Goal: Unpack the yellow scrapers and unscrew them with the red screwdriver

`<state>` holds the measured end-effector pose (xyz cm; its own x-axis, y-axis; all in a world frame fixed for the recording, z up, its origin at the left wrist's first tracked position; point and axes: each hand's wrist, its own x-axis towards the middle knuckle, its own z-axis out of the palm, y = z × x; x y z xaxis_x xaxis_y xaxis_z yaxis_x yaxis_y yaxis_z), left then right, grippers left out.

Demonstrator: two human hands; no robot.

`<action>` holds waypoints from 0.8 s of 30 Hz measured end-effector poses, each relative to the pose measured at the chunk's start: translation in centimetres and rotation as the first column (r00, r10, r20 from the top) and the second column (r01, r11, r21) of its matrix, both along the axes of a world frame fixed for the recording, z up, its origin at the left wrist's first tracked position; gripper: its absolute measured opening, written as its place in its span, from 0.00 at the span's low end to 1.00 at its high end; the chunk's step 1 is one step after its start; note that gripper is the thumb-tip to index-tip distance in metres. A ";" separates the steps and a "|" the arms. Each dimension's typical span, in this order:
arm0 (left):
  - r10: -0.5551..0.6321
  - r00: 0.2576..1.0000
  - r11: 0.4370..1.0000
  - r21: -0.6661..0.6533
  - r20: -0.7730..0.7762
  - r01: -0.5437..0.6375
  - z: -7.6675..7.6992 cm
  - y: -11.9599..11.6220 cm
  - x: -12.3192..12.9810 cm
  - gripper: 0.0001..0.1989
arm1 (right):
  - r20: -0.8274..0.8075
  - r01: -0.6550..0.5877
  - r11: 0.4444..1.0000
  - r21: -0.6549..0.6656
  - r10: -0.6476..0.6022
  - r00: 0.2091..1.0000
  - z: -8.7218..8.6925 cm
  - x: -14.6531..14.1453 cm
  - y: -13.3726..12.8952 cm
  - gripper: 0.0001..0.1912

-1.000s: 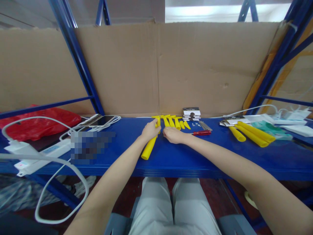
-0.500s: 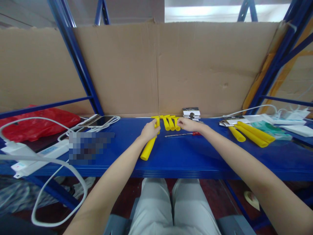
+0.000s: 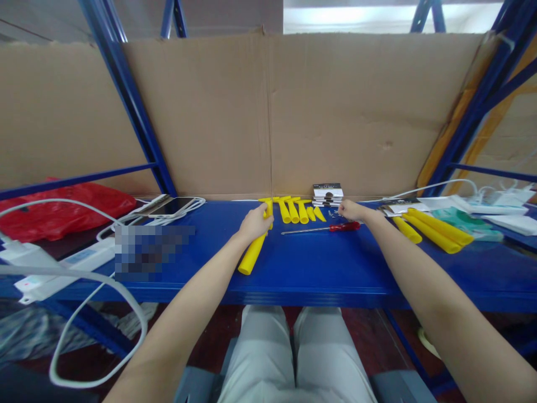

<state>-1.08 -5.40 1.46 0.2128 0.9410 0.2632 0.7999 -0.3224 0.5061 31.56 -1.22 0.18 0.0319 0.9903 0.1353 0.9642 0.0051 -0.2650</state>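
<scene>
My left hand (image 3: 253,223) is wrapped round a yellow tube (image 3: 252,254) that slants toward the table's front edge. A narrower yellow piece (image 3: 269,214) rises by its fingers; whether it joins the tube is hidden. Right of it stand several yellow T-shaped pieces (image 3: 293,211), then small pointed yellow pieces (image 3: 319,214). My right hand (image 3: 351,210) is closed beside a scatter of small metal bits (image 3: 334,213), perhaps screws; its fingertips hide what they pinch, if anything. A red-handled screwdriver (image 3: 344,226) lies just in front of that hand.
A stack of small printed cards or boxes (image 3: 327,193) stands against the cardboard wall (image 3: 201,112). More yellow tubes (image 3: 438,229) lie at right. A phone (image 3: 177,206), white cables, a power strip (image 3: 75,266) and a red bag (image 3: 71,204) occupy the left.
My right hand has moved right, from the yellow pieces to the small metal bits, uncovering the small yellow pieces and the screwdriver's handle. My left hand has stayed on the tube.
</scene>
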 end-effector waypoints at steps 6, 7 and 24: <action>-0.010 1.000 1.000 0.016 0.000 0.010 0.0 0.0 0.0 0.12 | -0.054 -0.091 0.994 0.061 0.094 0.994 0.4 -0.2 -0.6 0.06; -0.008 1.000 1.000 0.021 -0.001 0.008 -0.1 0.0 0.0 0.12 | -0.064 -0.128 0.990 0.064 0.132 0.989 0.5 -0.2 -0.8 0.06; -0.009 1.000 1.000 0.006 0.006 0.009 0.1 -0.2 0.1 0.12 | -0.074 -0.216 0.976 -0.002 0.215 0.974 0.4 0.2 -1.0 0.04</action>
